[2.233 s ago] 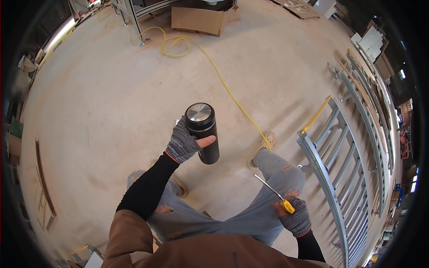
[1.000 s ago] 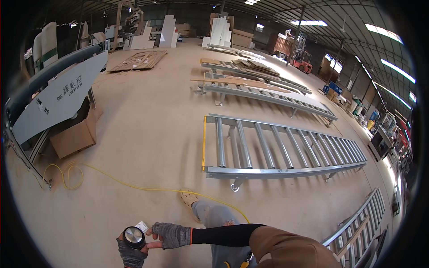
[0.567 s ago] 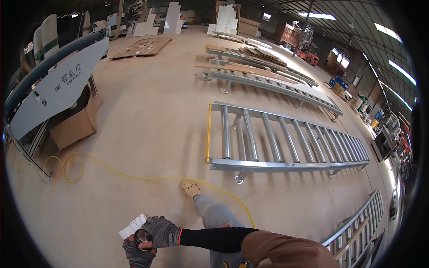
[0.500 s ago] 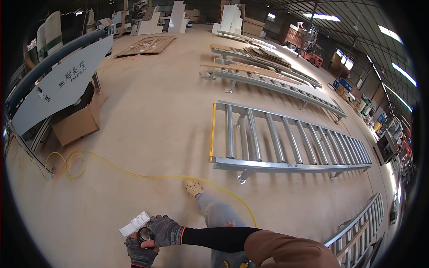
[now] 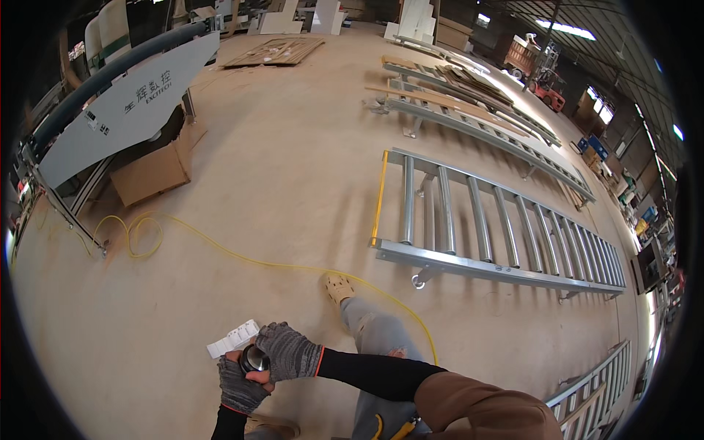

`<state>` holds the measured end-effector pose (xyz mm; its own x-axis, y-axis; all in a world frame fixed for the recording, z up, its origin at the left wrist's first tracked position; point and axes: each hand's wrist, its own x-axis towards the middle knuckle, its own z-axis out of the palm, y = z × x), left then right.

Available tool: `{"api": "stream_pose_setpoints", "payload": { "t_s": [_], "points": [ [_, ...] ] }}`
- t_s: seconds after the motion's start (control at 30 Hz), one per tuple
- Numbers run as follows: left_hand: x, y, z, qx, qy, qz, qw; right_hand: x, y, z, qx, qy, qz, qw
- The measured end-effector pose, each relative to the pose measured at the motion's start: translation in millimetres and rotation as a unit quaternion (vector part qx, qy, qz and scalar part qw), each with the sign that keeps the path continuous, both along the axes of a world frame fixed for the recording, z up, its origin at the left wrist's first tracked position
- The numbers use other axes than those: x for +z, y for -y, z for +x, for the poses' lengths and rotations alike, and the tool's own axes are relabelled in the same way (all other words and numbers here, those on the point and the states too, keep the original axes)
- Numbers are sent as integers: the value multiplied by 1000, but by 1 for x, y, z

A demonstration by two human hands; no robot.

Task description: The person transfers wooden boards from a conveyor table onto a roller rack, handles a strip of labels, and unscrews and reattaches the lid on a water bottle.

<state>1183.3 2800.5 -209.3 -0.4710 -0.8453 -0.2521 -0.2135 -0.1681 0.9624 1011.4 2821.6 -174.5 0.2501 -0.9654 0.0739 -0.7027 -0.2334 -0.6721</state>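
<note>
A dark round object (image 5: 254, 359) with a shiny metallic face is between my hands at the lower left; its exact kind is unclear. My left hand (image 5: 243, 387), in a grey fingerless glove, wraps its near side with bare fingertips. From the right, my gloved right hand (image 5: 292, 350) closes against the object's upper edge, its fingertips partly hidden. Beyond them a white strip (image 5: 235, 339), divided into small sections, sticks out flat. How it is held is hidden. Yellow-handled pliers or a similar tool (image 5: 400, 430) hangs by my leg.
A yellow hose or cable (image 5: 253, 259) crosses the floor past my shoe (image 5: 338, 287). To the right stands a metal roller conveyor (image 5: 477, 264), with more conveyors behind it. A cardboard box (image 5: 152, 174) sits under a machine's grey panel (image 5: 128, 110) at the left.
The view has shifted, so the surroundings sit further right and the floor things higher. Both hands sit higher in the picture, still around the round object; more of my left forearm and another shoe show.
</note>
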Motion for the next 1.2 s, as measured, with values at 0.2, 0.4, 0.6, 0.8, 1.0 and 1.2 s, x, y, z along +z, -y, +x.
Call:
{"api": "stream_pose_setpoints", "payload": {
  "t_s": [0.2,0.4,0.6,0.8,1.0,1.2],
  "points": [
    [-27,3,5,8,48,-384,922,9,-2,-2,-15,-67,-54,996],
    [-32,-5,8,11,114,-366,924,21,1,-3,-60,-37,-13,997],
    [-19,-14,0,61,228,-338,911,12,3,-2,-97,3,-37,995],
    [-9,-6,2,-20,234,-290,928,1,3,-11,-38,-15,-125,991],
    [-4,4,18,-113,184,-229,949,14,-7,-10,64,-16,-161,985],
    [1,-8,16,-92,269,-252,925,10,-7,-6,60,38,-128,989]
  ]
}}
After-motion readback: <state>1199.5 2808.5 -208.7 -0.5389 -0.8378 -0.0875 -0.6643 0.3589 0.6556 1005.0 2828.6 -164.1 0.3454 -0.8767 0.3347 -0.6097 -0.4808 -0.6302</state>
